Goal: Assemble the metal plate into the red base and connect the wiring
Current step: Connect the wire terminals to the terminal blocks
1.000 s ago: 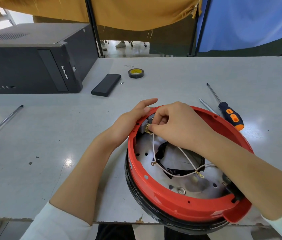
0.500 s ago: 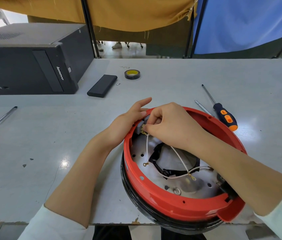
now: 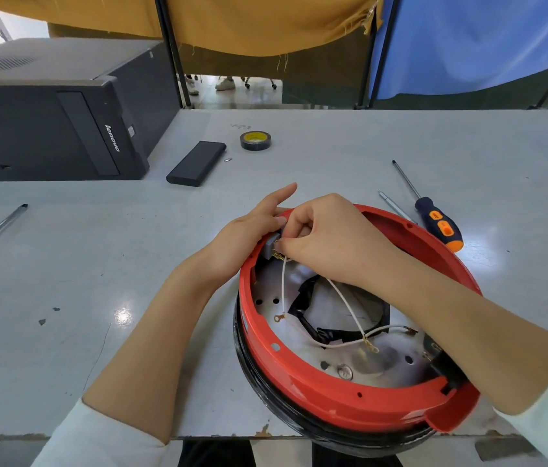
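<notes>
At the near edge of the grey table (image 3: 333,146): one red base (image 3: 299,375), round, seated on a black ring and overhanging the table's front edge. Metal plate (image 3: 383,358) lies inside it, flat, with holes and one screw showing.

Grey connector block (image 3: 270,246): mounted on the inner wall of the base at its far-left rim, brass tabs pointing inward toward the plate.

Right hand (image 3: 329,244): fingers curled, fingertips bunched at the block's tabs, apparently pinching the upper end of a white wire (image 3: 283,284); the pinch itself is partly hidden. Forearm crosses over the base from the near right.

Left hand (image 3: 249,230): outside the rim, palm against the red wall behind the block, fingers fairly straight, forefinger raised; it braces and grips nothing visible.

Key relation: the block sits directly beneath the right fingertips, between the two hands. The wire's length runs from the block down toward the viewer, so the terminal likely has to be pushed away from the viewer and leftward, against the bracing left palm. Right hand is the nearer to the work.

Loose ends: one ring terminal (image 3: 278,318) lies free on the plate; a second wire (image 3: 350,308) ends in another near the plate's middle.

Writing: "lenovo" on the black computer case (image 3: 63,129). Print on the screwdriver (image 3: 437,224) handle unreadable.
</notes>
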A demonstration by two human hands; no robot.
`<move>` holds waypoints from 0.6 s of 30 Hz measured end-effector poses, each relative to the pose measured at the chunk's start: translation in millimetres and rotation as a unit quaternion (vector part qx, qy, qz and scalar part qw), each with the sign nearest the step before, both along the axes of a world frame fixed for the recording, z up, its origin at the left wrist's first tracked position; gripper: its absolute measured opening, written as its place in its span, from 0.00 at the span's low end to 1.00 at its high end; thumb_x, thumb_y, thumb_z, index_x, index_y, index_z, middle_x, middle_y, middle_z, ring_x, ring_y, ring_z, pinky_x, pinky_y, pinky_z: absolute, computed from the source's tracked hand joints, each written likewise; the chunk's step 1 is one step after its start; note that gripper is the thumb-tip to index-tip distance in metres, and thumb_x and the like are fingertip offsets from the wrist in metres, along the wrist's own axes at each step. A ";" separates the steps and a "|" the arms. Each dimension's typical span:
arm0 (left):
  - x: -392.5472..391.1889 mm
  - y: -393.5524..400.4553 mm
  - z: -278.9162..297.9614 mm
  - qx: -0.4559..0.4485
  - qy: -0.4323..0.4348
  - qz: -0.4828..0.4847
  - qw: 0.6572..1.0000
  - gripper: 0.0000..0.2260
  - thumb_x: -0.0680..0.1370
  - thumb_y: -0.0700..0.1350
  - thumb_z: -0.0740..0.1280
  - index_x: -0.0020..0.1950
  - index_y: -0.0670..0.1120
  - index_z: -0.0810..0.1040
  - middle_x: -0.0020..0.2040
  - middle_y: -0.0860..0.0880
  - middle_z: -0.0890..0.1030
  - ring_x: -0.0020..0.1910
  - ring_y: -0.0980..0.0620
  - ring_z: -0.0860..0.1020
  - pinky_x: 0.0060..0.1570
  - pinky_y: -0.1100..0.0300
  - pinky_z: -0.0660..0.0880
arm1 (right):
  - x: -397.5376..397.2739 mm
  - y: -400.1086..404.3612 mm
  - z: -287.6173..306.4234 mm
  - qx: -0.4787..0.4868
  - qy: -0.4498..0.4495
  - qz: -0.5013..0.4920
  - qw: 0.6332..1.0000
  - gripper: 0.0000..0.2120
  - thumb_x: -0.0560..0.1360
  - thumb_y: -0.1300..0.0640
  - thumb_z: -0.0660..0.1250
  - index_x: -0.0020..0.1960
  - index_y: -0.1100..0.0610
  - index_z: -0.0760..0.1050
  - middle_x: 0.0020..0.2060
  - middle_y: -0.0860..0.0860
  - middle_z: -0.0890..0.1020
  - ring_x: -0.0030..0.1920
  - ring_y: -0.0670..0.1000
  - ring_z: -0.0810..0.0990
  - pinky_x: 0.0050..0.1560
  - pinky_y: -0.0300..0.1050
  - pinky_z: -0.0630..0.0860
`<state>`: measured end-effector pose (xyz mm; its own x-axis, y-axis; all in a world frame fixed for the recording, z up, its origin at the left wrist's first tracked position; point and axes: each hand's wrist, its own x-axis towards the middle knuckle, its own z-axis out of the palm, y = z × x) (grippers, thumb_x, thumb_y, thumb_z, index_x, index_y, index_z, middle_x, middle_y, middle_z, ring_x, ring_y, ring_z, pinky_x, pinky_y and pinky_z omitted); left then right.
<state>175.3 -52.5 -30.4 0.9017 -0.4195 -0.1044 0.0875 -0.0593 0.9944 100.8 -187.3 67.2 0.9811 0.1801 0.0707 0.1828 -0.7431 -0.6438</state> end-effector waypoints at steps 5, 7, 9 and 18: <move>-9.4 7.2 31.9 -0.016 -0.012 -0.008 1.000 0.22 0.68 0.53 0.67 0.62 0.65 0.77 0.74 0.37 0.66 0.73 0.26 0.57 0.70 0.27 0.49 | 0.1 -6.2 0.3 -0.033 -0.040 0.016 0.999 0.09 0.70 0.53 0.70 0.32 0.50 0.80 0.21 0.38 0.75 0.30 0.42 0.71 0.47 0.47 0.68; -18.9 8.0 41.8 -0.026 0.002 0.010 1.000 0.20 0.70 0.48 0.66 0.61 0.62 0.79 0.74 0.38 0.68 0.74 0.30 0.59 0.72 0.30 0.51 | -0.6 -11.1 -0.6 -0.042 -0.094 0.006 0.995 0.12 0.72 0.47 0.68 0.31 0.50 0.79 0.22 0.43 0.76 0.29 0.44 0.72 0.44 0.43 0.65; -26.0 7.7 48.3 -0.042 0.009 0.022 0.999 0.21 0.74 0.43 0.63 0.66 0.55 0.77 0.70 0.39 0.73 0.71 0.35 0.68 0.73 0.37 0.59 | -0.2 -16.7 -0.3 -0.010 -0.140 -0.034 0.990 0.15 0.74 0.45 0.66 0.32 0.51 0.77 0.24 0.46 0.75 0.30 0.46 0.72 0.38 0.40 0.64; -55.6 6.5 62.6 0.008 -0.015 0.071 0.997 0.18 0.79 0.38 0.58 0.64 0.54 0.75 0.58 0.41 0.82 0.53 0.45 0.81 0.63 0.49 0.74 | 6.4 -23.7 10.5 -0.206 -0.105 -0.083 0.969 0.18 0.79 0.49 0.55 0.37 0.58 0.72 0.31 0.52 0.73 0.32 0.51 0.71 0.28 0.42 0.60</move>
<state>119.6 -46.1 32.3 0.9550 -0.2853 -0.0811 0.0655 -0.0637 0.9958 107.2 -211.0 77.8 0.9706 0.0765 0.2283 0.1336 -0.9598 -0.2467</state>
